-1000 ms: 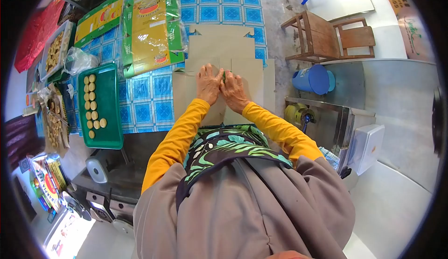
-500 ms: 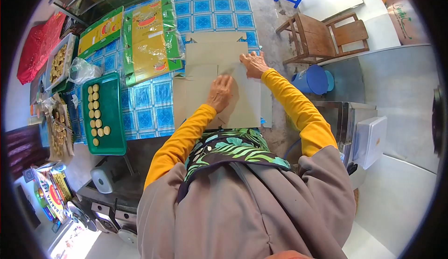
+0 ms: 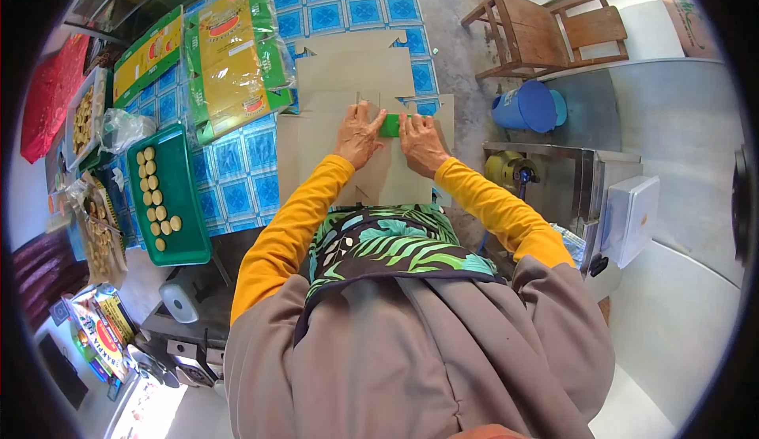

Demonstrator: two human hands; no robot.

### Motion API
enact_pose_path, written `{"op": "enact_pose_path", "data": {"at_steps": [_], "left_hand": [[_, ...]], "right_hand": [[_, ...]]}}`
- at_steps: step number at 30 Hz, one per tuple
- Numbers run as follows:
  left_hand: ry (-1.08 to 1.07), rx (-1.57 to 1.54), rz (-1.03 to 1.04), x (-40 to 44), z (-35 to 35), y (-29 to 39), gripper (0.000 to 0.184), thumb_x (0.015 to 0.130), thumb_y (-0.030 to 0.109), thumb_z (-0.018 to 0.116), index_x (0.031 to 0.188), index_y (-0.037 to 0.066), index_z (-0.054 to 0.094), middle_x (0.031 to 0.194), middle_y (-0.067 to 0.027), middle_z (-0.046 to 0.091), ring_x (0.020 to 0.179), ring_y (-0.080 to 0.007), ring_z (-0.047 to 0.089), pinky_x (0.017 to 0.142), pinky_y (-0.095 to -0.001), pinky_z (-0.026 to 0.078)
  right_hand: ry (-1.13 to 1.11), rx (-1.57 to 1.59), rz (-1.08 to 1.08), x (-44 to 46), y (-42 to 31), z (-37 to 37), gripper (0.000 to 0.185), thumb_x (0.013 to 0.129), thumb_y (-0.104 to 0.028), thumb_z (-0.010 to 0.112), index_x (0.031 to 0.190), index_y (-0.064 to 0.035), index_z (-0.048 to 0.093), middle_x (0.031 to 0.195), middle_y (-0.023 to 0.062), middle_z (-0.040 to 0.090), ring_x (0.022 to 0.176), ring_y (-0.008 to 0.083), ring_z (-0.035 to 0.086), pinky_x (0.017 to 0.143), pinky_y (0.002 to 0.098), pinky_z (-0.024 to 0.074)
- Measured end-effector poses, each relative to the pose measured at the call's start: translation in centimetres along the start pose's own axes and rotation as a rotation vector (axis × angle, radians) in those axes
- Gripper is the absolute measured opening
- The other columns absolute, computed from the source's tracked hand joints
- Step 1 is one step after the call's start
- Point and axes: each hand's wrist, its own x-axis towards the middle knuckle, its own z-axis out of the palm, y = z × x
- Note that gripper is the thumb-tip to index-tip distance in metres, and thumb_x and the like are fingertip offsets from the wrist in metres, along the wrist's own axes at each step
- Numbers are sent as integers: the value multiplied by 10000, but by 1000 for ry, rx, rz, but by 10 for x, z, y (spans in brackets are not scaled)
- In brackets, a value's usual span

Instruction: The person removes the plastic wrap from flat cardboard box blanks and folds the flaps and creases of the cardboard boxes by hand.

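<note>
A flat cardboard box blank [image 3: 316, 150] lies plain side up in front of me, with cut flaps at its far end. One folded-over part shows its green printed side [image 3: 390, 126] between my hands. My left hand [image 3: 360, 137] rests on the cardboard with thumb and fingers apart, the thumb near the green part. My right hand [image 3: 423, 142] has its fingers bent over the right end of that green part; its thumb is hard to see.
Green-and-yellow printed box blanks [image 3: 229, 51] lie at the left on the blue patterned tablecloth [image 3: 356, 0]. A green tray [image 3: 190, 225] holds several round pastries. A wooden chair [image 3: 530, 32], a blue bucket [image 3: 522, 108] and a metal cabinet [image 3: 585, 194] stand at the right.
My right hand has come back toward me with a flap, which now shows green. My left hand has shifted slightly left, its fingers spreading. The view has moved a little.
</note>
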Motion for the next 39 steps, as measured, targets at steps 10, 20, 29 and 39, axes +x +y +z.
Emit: {"op": "enact_pose_path", "data": {"at_steps": [10, 20, 29, 39], "left_hand": [[-144, 208, -22, 10, -4, 14, 776, 714, 322, 776, 1354, 50, 432, 1254, -162, 418, 1200, -322, 398, 828, -451, 460], [366, -34, 463, -17, 33, 49, 644, 762, 258, 694, 1307, 4, 464, 1259, -208, 446, 1185, -354, 431, 944, -463, 401], [-52, -40, 208, 37, 18, 59, 896, 634, 374, 800, 1376, 55, 412, 1370, -139, 390, 1213, -310, 405, 919, -452, 414], [-370, 76, 120, 74, 1, 79, 1040, 547, 401, 878, 1434, 221, 365, 1362, -107, 337, 1246, -331, 350, 897, -526, 415]], "right_hand": [[-46, 170, 330, 1, -16, -2, 544, 750, -166, 554, 1236, 77, 526, 986, 147, 615, 985, 273, 533, 788, 451, 405], [-306, 363, 246, 26, 124, -16, 445, 655, -78, 628, 1097, -131, 639, 1037, 88, 639, 1119, 287, 512, 874, 456, 419], [-296, 359, 158, -19, 106, 15, 274, 651, -48, 621, 924, -50, 643, 893, 124, 636, 988, 295, 562, 774, 396, 495], [-138, 28, 303, -48, 32, 3, 456, 798, -127, 548, 1195, 95, 507, 1017, 132, 536, 921, 271, 514, 749, 368, 427]]}}
